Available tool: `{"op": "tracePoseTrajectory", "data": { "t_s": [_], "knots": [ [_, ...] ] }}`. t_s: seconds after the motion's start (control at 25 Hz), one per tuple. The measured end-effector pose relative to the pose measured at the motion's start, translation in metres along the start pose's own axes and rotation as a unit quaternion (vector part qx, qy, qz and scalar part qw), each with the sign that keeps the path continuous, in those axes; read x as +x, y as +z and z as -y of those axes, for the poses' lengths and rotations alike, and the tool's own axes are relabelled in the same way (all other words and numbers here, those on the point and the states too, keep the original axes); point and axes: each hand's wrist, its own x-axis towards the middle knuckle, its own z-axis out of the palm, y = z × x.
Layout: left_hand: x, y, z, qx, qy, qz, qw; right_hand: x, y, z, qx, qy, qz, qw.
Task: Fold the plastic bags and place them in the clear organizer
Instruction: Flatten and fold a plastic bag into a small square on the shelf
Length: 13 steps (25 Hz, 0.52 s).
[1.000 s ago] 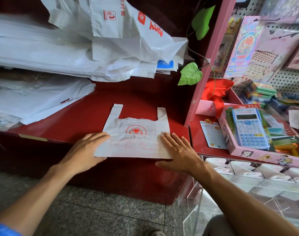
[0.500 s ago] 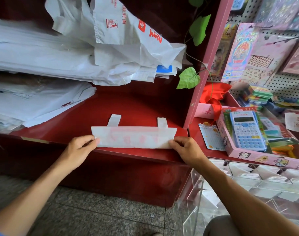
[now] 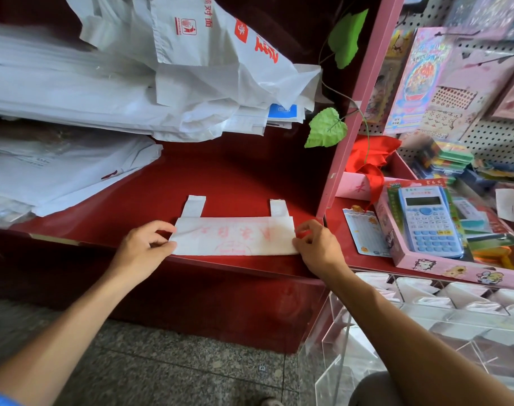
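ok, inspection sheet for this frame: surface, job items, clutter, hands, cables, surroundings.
Surface: red shelf, bag laid near its front edge.
Job's things: folded plastic bag, a flat strip, both handles sticking out behind; clear organizer lower right, folded bags in its compartments.
Clutter: loose white bags piled at the back left.
Grips: left hand pinches the strip's left end; right hand pinches the right end.
Cables: nothing seen.
Surroundings: blue calculator in a pink box, green leaves, pegboard stationery.

left hand; right hand; fingers curled
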Motion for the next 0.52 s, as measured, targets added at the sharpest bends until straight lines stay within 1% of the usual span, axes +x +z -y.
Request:
{"op": "tracePoseTrajectory", "data": {
  "t_s": [0.12, 0.2, 0.24, 0.28, 0.36, 0.4, 0.44, 0.52],
  "knots": [
    [0.003, 0.002, 0.007, 0.074, 0.026, -0.010, 0.997, 0.000, 0.004, -0.002, -0.053, -0.038, -0.013, 0.998],
    [0.001, 0.000, 0.007, 0.113, 0.061, -0.011, 0.992, -0.003, 0.005, -0.003, -0.100, -0.103, -0.042, 0.989],
    [-0.001, -0.001, 0.006, 0.133, 0.089, 0.006, 0.987, -0.003, 0.004, -0.004, -0.125, -0.146, -0.045, 0.980],
    [-0.004, -0.002, 0.006, 0.162, 0.118, 0.040, 0.979, -0.005, 0.003, -0.004, -0.150, -0.181, -0.022, 0.972],
    [-0.006, -0.005, 0.007, 0.231, 0.153, 0.108, 0.955, -0.007, 0.002, -0.002, -0.201, -0.206, 0.080, 0.954],
    [-0.005, -0.005, 0.009, 0.252, 0.164, 0.114, 0.947, -0.009, 0.001, -0.002, -0.224, -0.201, 0.129, 0.945],
    [-0.004, -0.004, 0.012, 0.258, 0.168, 0.102, 0.946, -0.010, 0.001, -0.003, -0.241, -0.195, 0.155, 0.938],
    [0.001, -0.003, 0.018, 0.262, 0.172, 0.068, 0.947, -0.012, -0.001, -0.003, -0.258, -0.199, 0.156, 0.932]
  ]
}}
